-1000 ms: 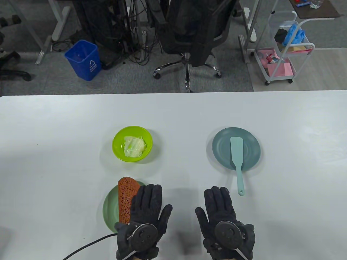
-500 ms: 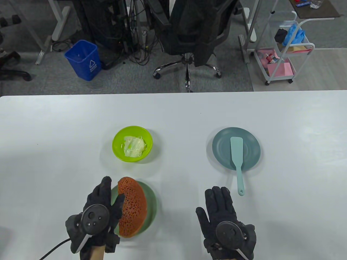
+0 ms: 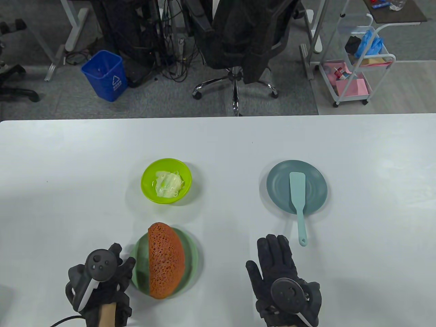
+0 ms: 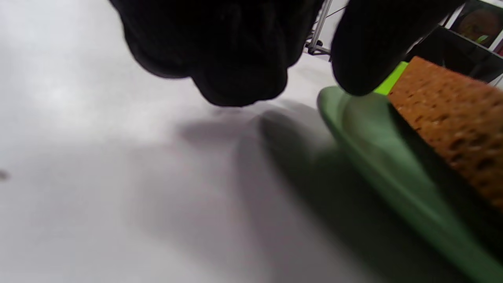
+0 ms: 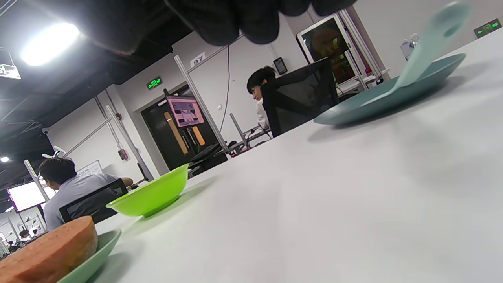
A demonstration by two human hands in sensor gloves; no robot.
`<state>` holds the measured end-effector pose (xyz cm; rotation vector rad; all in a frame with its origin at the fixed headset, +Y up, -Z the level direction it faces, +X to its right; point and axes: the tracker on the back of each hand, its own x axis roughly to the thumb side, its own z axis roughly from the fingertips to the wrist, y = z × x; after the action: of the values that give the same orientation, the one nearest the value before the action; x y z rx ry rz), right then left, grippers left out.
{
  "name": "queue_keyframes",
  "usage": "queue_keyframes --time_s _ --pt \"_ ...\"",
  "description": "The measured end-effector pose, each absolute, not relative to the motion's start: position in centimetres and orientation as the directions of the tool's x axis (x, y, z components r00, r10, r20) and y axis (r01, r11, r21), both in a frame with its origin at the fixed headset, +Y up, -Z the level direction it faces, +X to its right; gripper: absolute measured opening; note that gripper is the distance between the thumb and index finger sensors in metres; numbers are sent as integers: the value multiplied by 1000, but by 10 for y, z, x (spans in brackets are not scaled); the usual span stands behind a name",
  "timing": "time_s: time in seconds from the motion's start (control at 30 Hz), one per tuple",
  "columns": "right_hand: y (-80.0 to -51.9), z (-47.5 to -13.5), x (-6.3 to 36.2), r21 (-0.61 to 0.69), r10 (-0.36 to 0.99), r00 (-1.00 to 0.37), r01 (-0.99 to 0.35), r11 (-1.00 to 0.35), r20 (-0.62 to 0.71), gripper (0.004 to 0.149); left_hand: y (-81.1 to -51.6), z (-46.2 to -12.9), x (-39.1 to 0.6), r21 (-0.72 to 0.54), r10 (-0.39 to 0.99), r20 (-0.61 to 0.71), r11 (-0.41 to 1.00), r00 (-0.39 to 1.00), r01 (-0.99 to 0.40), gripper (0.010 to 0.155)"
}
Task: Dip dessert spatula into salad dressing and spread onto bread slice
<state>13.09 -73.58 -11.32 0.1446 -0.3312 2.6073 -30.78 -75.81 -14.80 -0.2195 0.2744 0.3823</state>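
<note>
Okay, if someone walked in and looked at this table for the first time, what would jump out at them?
Probably the orange-brown bread slice on the green plate at the near left, with the left hand at the plate's left edge. Behind it, the lime bowl of pale salad dressing stands out. On the right, the teal spatula lies on a blue-grey plate, handle overhanging toward the flat right hand.

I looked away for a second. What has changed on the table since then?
The left hand slid off the bread slice to the left, and now sits by the green plate rim. The right hand, spatula and dressing bowl stayed put.
</note>
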Motion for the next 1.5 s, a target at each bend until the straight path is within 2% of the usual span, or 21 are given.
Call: queue_keyframes --time_s 0.17,0.37,0.53,1.1,1.4,1.5 --pt "-736 -113 131 -208 469 -868 -495 -844 162 65 -767 -151 -304 -176 359 -293 891 886 -419 52" --pt "-736 -113 131 -209 470 -868 -495 -843 161 65 -765 -152 -295 -139 311 -269 924 911 -357 48" --pt "-736 -114 131 -208 473 -867 -497 -842 158 65 -766 -155 -278 -145 384 -223 896 896 -420 42" --pt "-735 -114 134 -207 497 -855 -519 -830 150 65 -768 -166 -151 -231 427 -61 873 902 -429 43" --pt "-735 -115 135 -205 500 -853 -522 -828 149 65 -769 -160 -141 -210 433 -33 878 901 -430 46" --pt "-735 -115 135 -203 497 -854 -519 -830 150 65 -764 -155 -142 -180 373 -1 913 928 -367 46"
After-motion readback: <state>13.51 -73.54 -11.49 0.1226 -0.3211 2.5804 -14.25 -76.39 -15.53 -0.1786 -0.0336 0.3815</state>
